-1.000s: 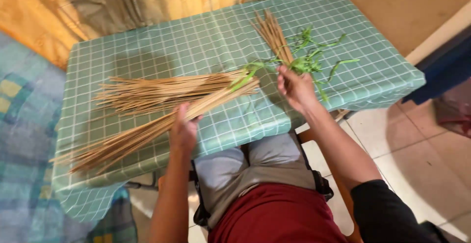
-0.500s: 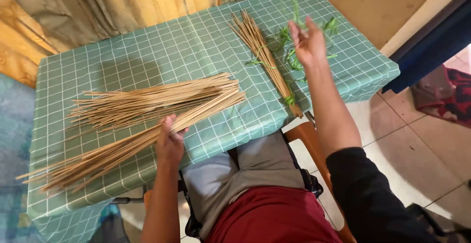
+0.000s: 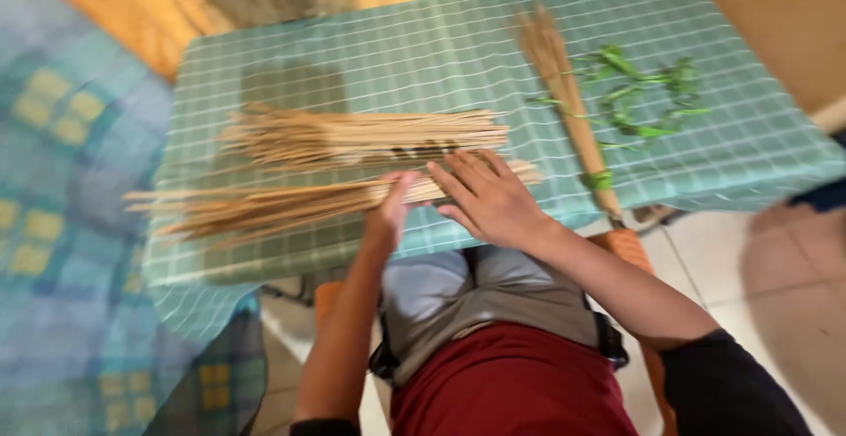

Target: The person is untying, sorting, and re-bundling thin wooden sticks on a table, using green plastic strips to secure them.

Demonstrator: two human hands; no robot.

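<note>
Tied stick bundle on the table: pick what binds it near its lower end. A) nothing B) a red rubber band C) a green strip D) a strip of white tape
C: the tied stick bundle has a green strip wrapped around it near the table edge, away from the right hand.

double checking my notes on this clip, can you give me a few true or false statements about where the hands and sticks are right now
1. Both hands rest on the near bundle of sticks. True: the left hand and right hand lie on it.
2. The tablecloth is plain red. False: it is green with a white grid.
3. A tied bundle lies at the right, apart from both hands. True.
4. The right hand holds the green strips. False: they lie loose on the cloth, untouched.
5. A second loose pile of sticks lies beyond the hands. True.
</note>
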